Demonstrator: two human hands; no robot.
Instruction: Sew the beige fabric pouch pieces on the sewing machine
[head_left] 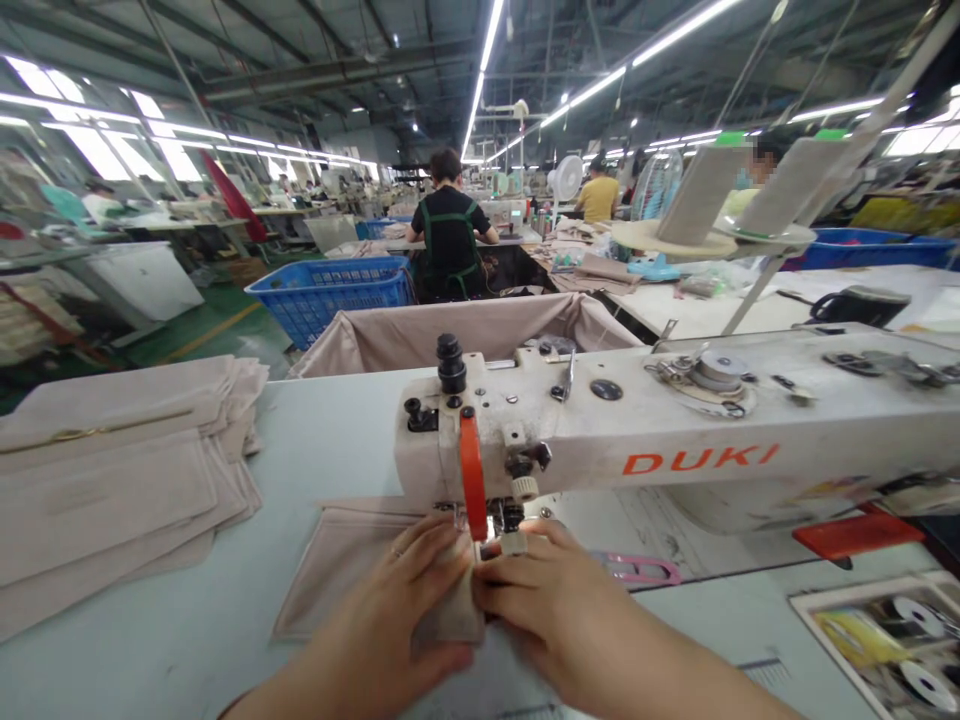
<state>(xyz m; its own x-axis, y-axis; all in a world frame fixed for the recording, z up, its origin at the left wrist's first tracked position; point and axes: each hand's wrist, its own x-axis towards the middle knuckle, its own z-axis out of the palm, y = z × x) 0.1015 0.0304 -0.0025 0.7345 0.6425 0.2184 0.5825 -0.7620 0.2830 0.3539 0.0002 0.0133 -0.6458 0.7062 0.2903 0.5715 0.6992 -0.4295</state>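
Observation:
A beige fabric piece (337,570) lies on the sewing machine's bed, its inner edge under the needle area. My left hand (420,590) rests flat on this fabric, fingers stretched toward the needle and thumb apart. My right hand (540,600) is closed at the fabric's right edge, fingers bent together just beside the presser foot; the fingertips are partly hidden. Above both hands stands the white sewing machine (570,430), marked DUKI, with an orange guard strip (472,475) in front of its needle. The needle itself is hard to make out.
Stacked beige fabric pieces (112,470) lie at left. Pink thread snips (637,568) rest right of my hand, and a tray (885,640) holds bobbins. Behind the machine are a cloth-lined bin (465,325), a blue basket (337,285) and a seated person (446,230).

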